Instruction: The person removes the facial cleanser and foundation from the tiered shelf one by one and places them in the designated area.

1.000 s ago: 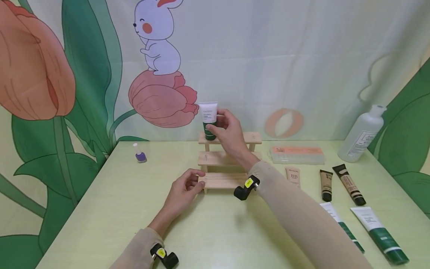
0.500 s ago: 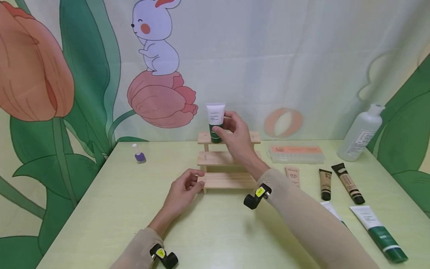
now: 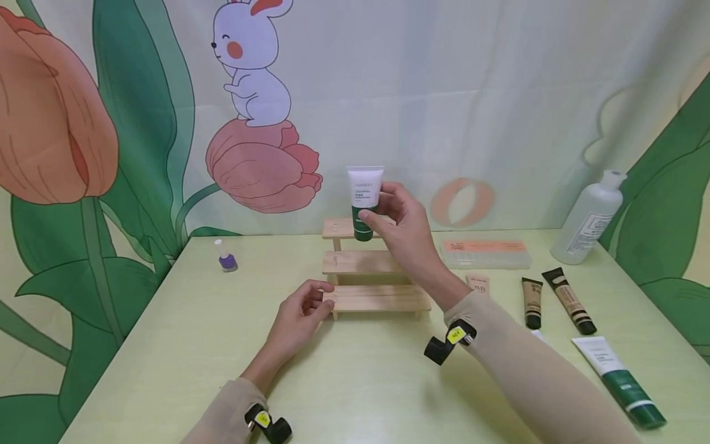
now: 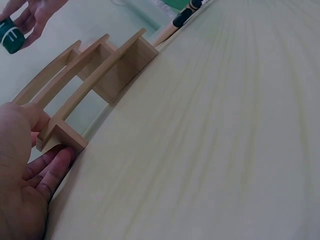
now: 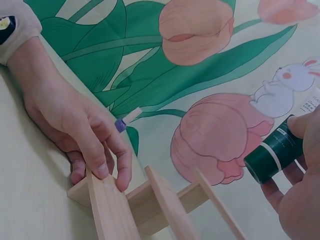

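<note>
A small squeeze tube (image 3: 364, 187), white above and dark green at the cap end, stands cap-down in the grip of my right hand (image 3: 413, 237). Its thumb lies across the green part, with the fingers behind. In the head view the tube overlaps the top step of a three-tier wooden display stand (image 3: 383, 300); the right wrist view shows the tube's green cap end (image 5: 270, 155) apart from the steps. My left hand (image 3: 296, 313) grips the left end of the lowest step, thumb and fingers round its corner, as the left wrist view of that hand (image 4: 22, 165) shows.
Purple nail polish (image 3: 226, 259) stands at left. To the right are a clear flat case (image 3: 485, 256), a white bottle (image 3: 588, 219), a pink BB tube (image 3: 478, 283), two beige tubes (image 3: 532, 302) (image 3: 570, 299) and a large white-green tube (image 3: 618, 382). A printed curtain (image 3: 388, 92) hangs behind.
My right hand has drawn the small tube rightward and somewhat towards me, off the top step's left part. My left hand keeps its hold on the stand. The head view has shifted slightly.
</note>
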Motion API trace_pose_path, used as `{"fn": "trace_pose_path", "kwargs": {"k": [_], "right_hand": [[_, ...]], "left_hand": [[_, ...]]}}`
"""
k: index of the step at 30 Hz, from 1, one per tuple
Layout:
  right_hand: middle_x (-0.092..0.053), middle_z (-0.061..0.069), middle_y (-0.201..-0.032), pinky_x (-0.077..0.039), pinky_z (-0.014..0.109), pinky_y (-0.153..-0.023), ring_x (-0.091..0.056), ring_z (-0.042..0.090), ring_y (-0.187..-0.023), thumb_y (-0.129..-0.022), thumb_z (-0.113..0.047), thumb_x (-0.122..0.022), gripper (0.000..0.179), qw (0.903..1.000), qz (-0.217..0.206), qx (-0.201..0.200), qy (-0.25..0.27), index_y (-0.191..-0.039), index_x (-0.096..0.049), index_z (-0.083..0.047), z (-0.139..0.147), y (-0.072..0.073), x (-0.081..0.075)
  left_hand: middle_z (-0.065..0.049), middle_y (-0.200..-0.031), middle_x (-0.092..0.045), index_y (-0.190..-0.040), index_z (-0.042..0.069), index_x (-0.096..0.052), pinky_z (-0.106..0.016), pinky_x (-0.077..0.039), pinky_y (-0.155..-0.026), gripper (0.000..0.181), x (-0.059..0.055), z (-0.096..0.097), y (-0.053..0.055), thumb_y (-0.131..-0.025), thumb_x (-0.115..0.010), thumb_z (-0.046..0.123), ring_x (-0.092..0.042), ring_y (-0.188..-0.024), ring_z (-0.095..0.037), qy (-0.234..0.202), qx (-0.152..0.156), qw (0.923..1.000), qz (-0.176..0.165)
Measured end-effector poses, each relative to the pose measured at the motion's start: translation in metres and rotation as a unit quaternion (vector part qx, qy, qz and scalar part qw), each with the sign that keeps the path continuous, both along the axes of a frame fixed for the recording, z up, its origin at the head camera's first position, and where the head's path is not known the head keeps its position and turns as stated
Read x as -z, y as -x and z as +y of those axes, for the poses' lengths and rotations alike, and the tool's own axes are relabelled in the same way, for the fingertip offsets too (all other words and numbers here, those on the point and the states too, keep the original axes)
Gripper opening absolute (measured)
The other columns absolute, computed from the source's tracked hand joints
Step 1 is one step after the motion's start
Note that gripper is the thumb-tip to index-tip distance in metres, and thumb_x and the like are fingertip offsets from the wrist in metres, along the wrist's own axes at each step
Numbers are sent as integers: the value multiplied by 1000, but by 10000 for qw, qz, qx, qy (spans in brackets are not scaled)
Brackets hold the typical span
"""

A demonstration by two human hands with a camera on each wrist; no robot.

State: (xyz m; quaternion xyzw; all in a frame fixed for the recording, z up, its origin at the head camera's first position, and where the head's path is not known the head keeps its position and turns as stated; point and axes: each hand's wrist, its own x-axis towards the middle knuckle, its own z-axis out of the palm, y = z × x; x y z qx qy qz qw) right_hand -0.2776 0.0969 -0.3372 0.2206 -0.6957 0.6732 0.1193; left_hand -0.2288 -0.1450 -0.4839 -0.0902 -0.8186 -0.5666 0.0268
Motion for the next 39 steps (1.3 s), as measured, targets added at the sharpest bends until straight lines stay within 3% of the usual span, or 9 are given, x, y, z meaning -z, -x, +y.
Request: {"fn": "trace_pose_path", "kwargs": {"k": [8, 17, 24, 28, 39], "right_hand": [[-73, 13, -125, -61, 29, -89, -69, 27, -112, -104, -2, -77, 46, 9998, 165, -36, 72, -146, -60, -6, 27, -21, -7], [-72, 10, -126, -60, 25, -93, -65, 28, -110, -104, -2, -78, 44, 9989, 246, 396, -24, -145, -63, -7, 73, -45, -20], [-70, 7, -132, -57, 22, -96, -63, 25, -112, -108, -10, -75, 45, 9944, 238, 919, -470, -151, -63, -15, 110, -70, -28], [-71, 7, -129, -57, 21, -93, -62, 24, -109, -107, -9, -75, 44, 9946, 199, 960, -333, -150, -64, -14, 127, -82, -29], [-69, 6, -128, -57, 17, -91, -59, 24, -110, -106, -2, -74, 47, 9943, 188, 1039, -148, -152, -64, -11, 149, -97, -29]], "left_hand": [[-6, -109, -71, -129, 23, -73, -25, -54, -78, 22, 2, -1, 1, -108, -76, 18, -67, -93, -21, -11, 11, 10000, 2], [-6, -109, -71, -130, 21, -73, -24, -55, -78, 22, 1, 1, 1, -108, -76, 17, -68, -92, -21, -66, 40, 10000, 8], [-7, -110, -70, -130, 21, -73, -24, -55, -80, 22, -1, 0, -1, -108, -75, 18, -67, -95, -23, -92, 56, 9999, 4], [-7, -111, -70, -130, 22, -73, -24, -55, -81, 22, -1, 0, -1, -108, -75, 18, -67, -97, -23, -71, 50, 10000, -28], [-9, -110, -71, -131, 19, -74, -23, -55, -81, 23, -1, 1, -1, -108, -75, 16, -68, -95, -22, -110, 86, 9999, 39]]}}
